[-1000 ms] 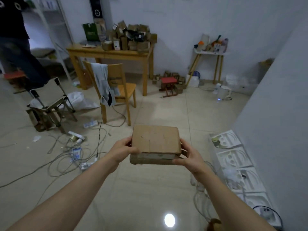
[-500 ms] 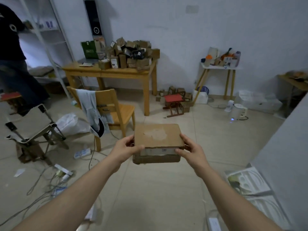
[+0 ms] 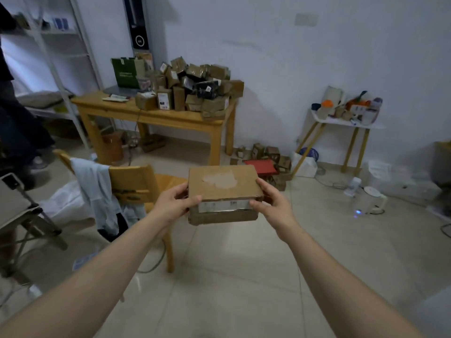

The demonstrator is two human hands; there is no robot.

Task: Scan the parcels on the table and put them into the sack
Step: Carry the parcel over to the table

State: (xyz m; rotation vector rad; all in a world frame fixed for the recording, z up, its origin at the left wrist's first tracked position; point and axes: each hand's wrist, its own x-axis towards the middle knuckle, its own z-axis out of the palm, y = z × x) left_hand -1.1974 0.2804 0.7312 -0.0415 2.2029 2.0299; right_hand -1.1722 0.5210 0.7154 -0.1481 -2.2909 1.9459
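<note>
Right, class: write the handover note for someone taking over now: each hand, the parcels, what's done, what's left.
Left hand and right hand grip one cardboard parcel by its ends, above the floor.
A parcel pile sits on the wooden table.
A white bag, maybe the sack, lies beside the chair.
Done: nothing I can confirm.
Left: sack this parcel, then the pile.

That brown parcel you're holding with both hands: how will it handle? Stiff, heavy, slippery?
The cardboard parcel is probably stiff: its top looks flat between the left hand and right hand. It is likely not heavy, since it is held out at arm's length by its ends. The glossy tape band on its front may be slick.
</note>
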